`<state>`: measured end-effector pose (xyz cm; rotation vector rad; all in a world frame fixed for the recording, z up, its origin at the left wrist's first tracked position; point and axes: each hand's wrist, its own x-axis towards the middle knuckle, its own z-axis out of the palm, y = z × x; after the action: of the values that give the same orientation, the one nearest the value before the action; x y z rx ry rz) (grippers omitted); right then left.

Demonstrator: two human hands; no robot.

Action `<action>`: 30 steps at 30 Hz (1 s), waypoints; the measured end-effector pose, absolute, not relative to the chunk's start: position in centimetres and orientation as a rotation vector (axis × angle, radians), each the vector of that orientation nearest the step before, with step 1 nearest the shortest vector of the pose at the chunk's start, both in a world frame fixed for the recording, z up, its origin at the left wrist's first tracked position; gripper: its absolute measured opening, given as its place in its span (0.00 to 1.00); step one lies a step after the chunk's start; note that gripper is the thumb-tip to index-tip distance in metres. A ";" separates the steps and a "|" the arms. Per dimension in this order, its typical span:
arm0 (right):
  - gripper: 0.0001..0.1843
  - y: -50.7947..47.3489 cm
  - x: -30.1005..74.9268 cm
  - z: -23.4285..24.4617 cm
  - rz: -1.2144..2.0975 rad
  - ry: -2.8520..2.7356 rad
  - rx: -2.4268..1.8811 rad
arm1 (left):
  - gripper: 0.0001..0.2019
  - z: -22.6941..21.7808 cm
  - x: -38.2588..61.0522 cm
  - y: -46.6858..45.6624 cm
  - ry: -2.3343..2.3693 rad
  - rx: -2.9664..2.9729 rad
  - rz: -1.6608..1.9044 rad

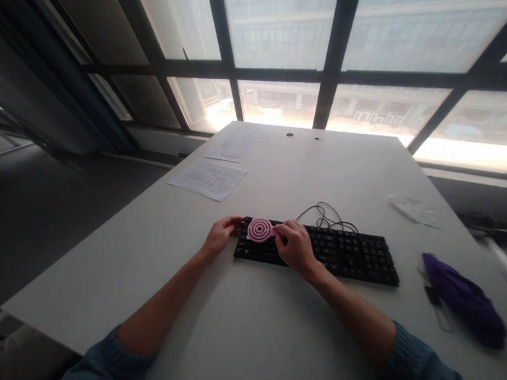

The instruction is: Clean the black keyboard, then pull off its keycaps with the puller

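A black keyboard (335,254) lies on the white table, slightly slanted. My left hand (220,236) is at its left end, fingers closed on the upper left corner. Over the keys on that side is a pink round disc with concentric raised rings (260,230) and a small tab at its right. That tab is pinched between the thumb and fingers of my right hand (293,243), which is above the keyboard's left-middle part and hides some keys. Whether the disc touches the keys, I cannot tell. The keyboard's thin black cable (328,216) is loosely coiled behind it.
Printed paper sheets (211,179) lie at the table's far left. To the right are a crumpled clear plastic bag (414,210), a purple cloth pouch (464,300) and a small black-and-metal item (437,301). Large windows (279,100) stand beyond the table (229,330).
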<state>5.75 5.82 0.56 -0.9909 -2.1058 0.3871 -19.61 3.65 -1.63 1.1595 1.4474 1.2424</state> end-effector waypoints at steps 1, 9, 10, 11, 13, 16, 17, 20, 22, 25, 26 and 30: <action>0.09 5.8 5.8 0.6 0.398 -2.125 -0.964 | 0.17 -1.6 -19.6 3.6 1.452 1.154 1.244; 0.10 5.7 5.8 0.5 0.439 -2.149 -0.898 | 0.16 -1.3 -19.4 3.6 1.469 1.150 1.254; 0.10 5.7 5.8 0.5 0.439 -2.147 -0.903 | 0.16 -1.3 -19.4 3.6 1.467 1.150 1.256; 0.11 5.7 5.8 0.4 0.439 -2.146 -0.906 | 0.16 -1.3 -19.4 3.6 1.466 1.150 1.257; 0.11 5.7 5.8 0.4 0.437 -2.149 -0.902 | 0.16 -1.3 -19.4 3.6 1.470 1.151 1.258; 0.10 5.7 5.7 0.4 0.425 -2.148 -0.906 | 0.17 -1.3 -19.4 3.6 1.473 1.153 1.255; 0.10 5.7 5.7 0.4 0.415 -2.143 -0.918 | 0.17 -1.3 -19.4 3.6 1.471 1.154 1.251; 0.11 5.9 5.7 0.3 0.376 -2.085 -0.999 | 0.17 -1.3 -19.5 3.6 1.461 1.154 1.241; 0.11 6.1 5.7 0.1 0.361 -2.039 -1.050 | 0.16 -1.4 -19.5 3.6 1.456 1.147 1.240; 0.12 6.2 5.8 0.0 0.364 -2.017 -1.064 | 0.16 -1.5 -19.6 3.6 1.460 1.140 1.245; 0.12 6.2 5.7 0.0 0.364 -2.018 -1.061 | 0.16 -1.4 -19.5 3.6 1.463 1.141 1.246; 0.10 6.1 5.7 0.1 0.370 -2.055 -1.043 | 0.16 -1.2 -19.5 3.5 1.470 1.146 1.238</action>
<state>5.73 6.07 0.13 -1.0431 -2.0548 0.3704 -19.46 3.54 -1.21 1.1462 1.4705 1.2383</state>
